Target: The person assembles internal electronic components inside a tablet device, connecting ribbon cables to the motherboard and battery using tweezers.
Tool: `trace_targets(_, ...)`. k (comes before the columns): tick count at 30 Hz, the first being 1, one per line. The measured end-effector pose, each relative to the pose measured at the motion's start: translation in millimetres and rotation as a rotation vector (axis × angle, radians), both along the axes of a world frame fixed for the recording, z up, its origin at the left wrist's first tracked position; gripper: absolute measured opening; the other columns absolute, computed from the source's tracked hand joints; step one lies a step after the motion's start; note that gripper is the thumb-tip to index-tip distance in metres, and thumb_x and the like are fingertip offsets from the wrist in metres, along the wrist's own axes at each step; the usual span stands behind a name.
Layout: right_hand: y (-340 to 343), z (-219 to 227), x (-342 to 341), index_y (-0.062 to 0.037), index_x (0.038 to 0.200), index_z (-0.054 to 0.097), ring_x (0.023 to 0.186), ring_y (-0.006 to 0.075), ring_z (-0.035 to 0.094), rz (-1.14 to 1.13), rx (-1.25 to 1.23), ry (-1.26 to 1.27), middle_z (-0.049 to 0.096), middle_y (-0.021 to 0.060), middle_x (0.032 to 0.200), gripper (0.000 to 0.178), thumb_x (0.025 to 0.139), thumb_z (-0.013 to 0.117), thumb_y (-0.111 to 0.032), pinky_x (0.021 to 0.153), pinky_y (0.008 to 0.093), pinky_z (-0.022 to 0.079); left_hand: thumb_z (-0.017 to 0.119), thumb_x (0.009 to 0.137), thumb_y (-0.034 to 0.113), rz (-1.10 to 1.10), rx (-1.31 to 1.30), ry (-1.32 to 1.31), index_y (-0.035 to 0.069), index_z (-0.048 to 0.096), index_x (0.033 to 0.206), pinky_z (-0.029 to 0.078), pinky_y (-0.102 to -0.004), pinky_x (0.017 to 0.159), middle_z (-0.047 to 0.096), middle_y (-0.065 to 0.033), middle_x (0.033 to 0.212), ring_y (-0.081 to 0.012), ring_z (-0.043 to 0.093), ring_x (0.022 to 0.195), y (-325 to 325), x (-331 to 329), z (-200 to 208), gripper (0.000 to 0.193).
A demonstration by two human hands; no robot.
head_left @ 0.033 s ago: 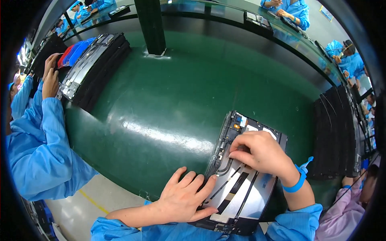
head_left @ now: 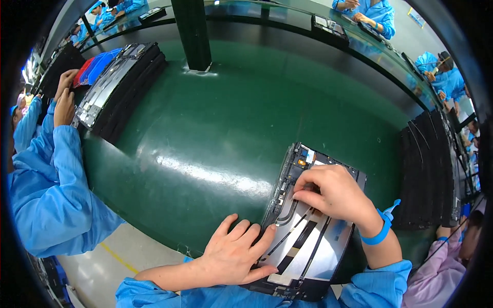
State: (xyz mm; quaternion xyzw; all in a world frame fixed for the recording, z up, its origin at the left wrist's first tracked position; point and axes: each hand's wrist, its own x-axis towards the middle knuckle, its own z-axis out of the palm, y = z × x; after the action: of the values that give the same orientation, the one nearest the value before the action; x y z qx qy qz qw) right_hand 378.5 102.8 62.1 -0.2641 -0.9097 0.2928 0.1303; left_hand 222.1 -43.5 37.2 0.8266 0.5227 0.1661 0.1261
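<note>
A flat tablet-like device with its inside exposed, silver with black strips and small circuit parts along its edges, lies slanted on the green tabletop in front of me. My left hand is open, fingers spread; its thumb and index finger rest on the device's left side while the other fingers reach over the table. My right hand, a blue band round its wrist, hovers low over the device's upper part. Thumb and index finger are pinched together at the end of a dark curved cable. What lies between those fingertips is too small to make out.
A stack of similar devices stands at the far left beside blue and red bins. Another black stack is on the right. A dark post rises from the green table. A co-worker's blue sleeve is at left.
</note>
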Motion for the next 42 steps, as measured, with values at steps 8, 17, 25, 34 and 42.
trace_targets(8,14,0,-11,-0.0027,0.064,0.057,0.054,0.0212,0.054,-0.011,0.01,-0.101,0.055,0.0096,0.057,0.012,0.061,0.061,-0.014,0.05,0.0281,0.042,0.048,0.07,0.045,-0.039,-0.022,0.039,0.001,0.044,0.105,0.032,-0.0408,0.078,0.047,-0.0105,0.082,-0.0235,0.045,0.078,4,-3,5,0.057)
trace_targets(17,23,4,-21,-0.002,0.061,0.056,0.055,0.0263,0.055,-0.064,0.039,-0.178,0.054,0.0119,0.056,0.011,0.059,0.054,-0.012,0.051,0.0329,0.043,0.048,0.07,0.045,-0.056,-0.012,0.045,0.002,0.045,0.103,0.033,-0.0391,0.075,0.047,-0.0089,0.077,-0.0224,0.045,0.074,8,-5,6,0.054)
trace_targets(25,29,13,-31,-0.0036,0.06,0.057,0.062,0.0291,0.056,-0.06,-0.02,-0.378,0.056,0.0137,0.06,0.009,0.057,0.053,-0.011,0.056,0.0373,0.045,0.055,0.073,0.017,0.242,-0.482,-0.601,-0.001,0.037,0.099,0.043,-0.032,0.053,0.05,-0.0128,0.068,-0.0216,0.054,0.059,70,-18,4,0.037)
trace_targets(34,29,8,-31,-0.0038,0.059,0.055,0.057,0.0249,0.056,-0.099,0.002,-0.398,0.055,0.0097,0.056,0.008,0.056,0.053,-0.011,0.053,0.0317,0.044,0.06,0.071,0.014,0.274,-0.971,-0.85,-0.005,0.032,0.101,0.045,-0.0212,0.042,0.049,-0.009,0.068,-0.0111,0.052,0.053,116,-20,2,0.045)
trace_targets(42,32,6,-31,-0.0032,0.059,0.055,0.057,0.0255,0.055,-0.079,0.003,-0.361,0.054,0.0104,0.055,0.009,0.056,0.053,-0.011,0.052,0.0333,0.044,0.059,0.068,0.01,0.315,-0.991,-0.837,-0.003,0.032,0.1,0.044,-0.0212,0.04,0.048,-0.0079,0.066,-0.0105,0.051,0.05,119,-18,4,0.043)
